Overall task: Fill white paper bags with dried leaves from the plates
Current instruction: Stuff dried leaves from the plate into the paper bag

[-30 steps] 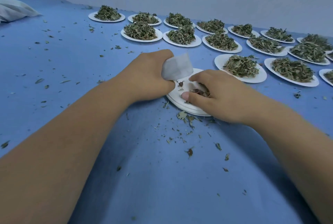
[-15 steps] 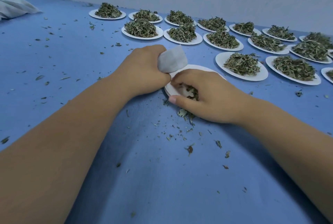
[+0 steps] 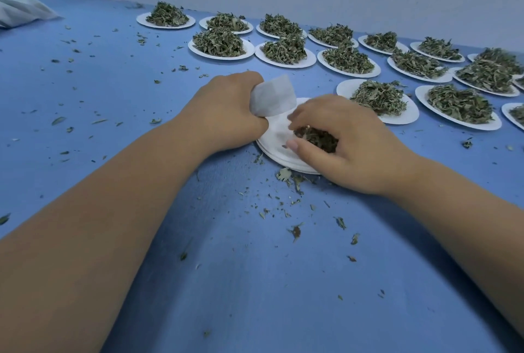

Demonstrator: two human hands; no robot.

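My left hand (image 3: 226, 114) grips a small white paper bag (image 3: 272, 96), whose top sticks up past my fingers at the left rim of a white plate (image 3: 273, 145). My right hand (image 3: 348, 142) lies over that plate with its fingers curled round a clump of dried leaves (image 3: 317, 138). The plate's bare surface shows between my two hands, with only crumbs on it. Whether the bag's mouth is open is hidden.
Several white plates heaped with dried leaves (image 3: 377, 97) stand in rows at the back and right, up to a pale wall. Leaf crumbs (image 3: 295, 230) litter the blue table. A pale cloth bundle (image 3: 19, 9) lies at the far left.
My right hand has gathered the scattered leaves on the plate into a clump in its fingers and lifted slightly. My left hand keeps its hold on the bag in place.
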